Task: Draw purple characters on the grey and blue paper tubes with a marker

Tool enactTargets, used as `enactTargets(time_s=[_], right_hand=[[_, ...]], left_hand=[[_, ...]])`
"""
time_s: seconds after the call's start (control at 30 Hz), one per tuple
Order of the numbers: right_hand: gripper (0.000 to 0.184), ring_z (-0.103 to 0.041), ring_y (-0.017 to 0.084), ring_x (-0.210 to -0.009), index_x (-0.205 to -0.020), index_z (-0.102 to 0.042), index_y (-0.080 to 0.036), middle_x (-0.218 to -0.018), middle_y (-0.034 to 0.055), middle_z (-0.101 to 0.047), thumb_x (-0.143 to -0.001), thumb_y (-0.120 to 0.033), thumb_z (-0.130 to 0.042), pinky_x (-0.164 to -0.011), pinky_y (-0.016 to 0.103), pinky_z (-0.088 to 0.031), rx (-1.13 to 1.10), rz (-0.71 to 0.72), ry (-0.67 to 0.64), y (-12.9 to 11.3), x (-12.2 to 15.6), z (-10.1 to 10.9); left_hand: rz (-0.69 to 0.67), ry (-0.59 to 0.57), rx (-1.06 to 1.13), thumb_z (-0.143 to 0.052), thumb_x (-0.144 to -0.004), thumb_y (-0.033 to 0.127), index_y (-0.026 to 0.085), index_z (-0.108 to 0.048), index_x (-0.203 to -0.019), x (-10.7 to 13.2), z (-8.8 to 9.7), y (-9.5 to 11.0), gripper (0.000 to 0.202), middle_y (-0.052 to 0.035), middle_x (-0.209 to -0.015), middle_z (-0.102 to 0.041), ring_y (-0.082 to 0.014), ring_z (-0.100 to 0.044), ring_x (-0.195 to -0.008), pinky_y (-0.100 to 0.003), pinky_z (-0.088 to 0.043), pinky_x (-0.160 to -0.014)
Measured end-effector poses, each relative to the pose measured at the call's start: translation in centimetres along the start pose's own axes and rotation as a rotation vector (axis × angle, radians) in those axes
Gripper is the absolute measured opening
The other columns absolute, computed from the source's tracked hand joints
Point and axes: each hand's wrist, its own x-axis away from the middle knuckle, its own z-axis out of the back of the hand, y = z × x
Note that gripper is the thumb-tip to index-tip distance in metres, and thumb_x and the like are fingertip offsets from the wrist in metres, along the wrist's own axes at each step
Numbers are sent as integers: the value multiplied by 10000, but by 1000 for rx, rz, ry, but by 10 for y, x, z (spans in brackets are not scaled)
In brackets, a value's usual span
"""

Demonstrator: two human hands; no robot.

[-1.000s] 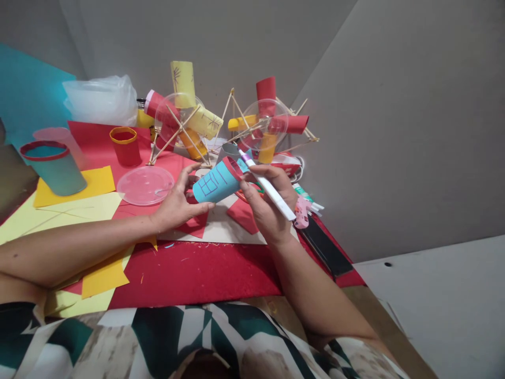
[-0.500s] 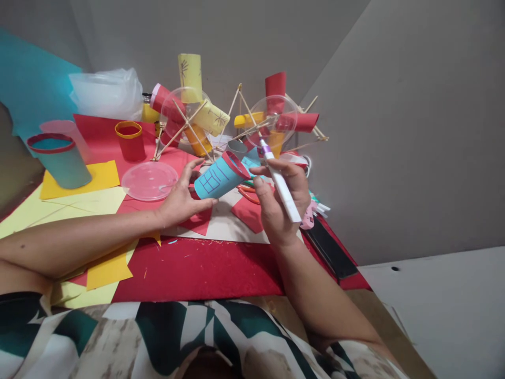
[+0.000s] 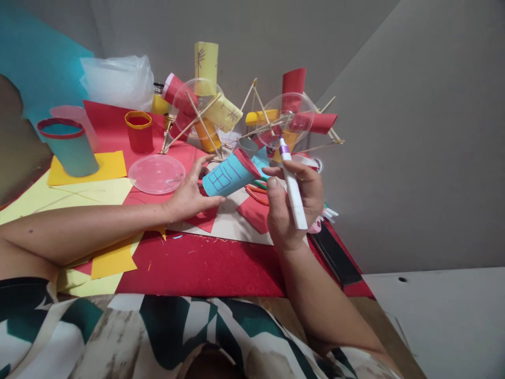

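A blue paper tube (image 3: 226, 178) with a red rim lies tilted in my left hand (image 3: 187, 196), thumb below and fingers behind its lower end. Purple lines on its side form a window-like grid and a few strokes. My right hand (image 3: 296, 202) grips a white marker (image 3: 294, 196) with a purple band, its tip pointing up and away from the tube. The right fingertips are close to the red rim; whether they touch it I cannot tell. Behind the tube, partly hidden, are orange-and-green-handled scissors (image 3: 257, 193).
Two stick-frame wheels with clear plastic discs (image 3: 290, 122) and paper tubes stand at the back. To the left are a blue cup (image 3: 73, 152), a red cup (image 3: 140, 138) and a clear lid (image 3: 157, 173). A black phone-like slab (image 3: 337, 255) lies at the right edge.
The whole scene has shifted slightly to the right in view as the head turned. Both hands keep the tube and marker in nearly the same pose.
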Motion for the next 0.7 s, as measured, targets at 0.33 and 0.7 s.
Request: enactTargets(time_s=[0.33, 0.7], right_hand=[[289, -843, 177, -1014, -1381, -681, -389, -1108, -20, -812, -1118, -348, -570, -933, 411, -709, 50, 21, -9, 2, 3, -4], [354, -827, 196, -1011, -1382, -664, -374, -1142, -4, -799, -1036, -303, -695, -900, 400, -705, 100, 36, -90, 1, 2, -1]], left_hand=[[-47, 8, -55, -859, -754, 382, 268, -387, -1559, 0, 0, -1, 940, -132, -1407, -619, -313, -625, -1237, -543, -542, -1073], [-34, 10, -77, -855, -744, 354, 270, -388, -1558, 2, 0, 1, 942, -148, -1481, -603, -317, -624, -1281, -548, -523, -1115]])
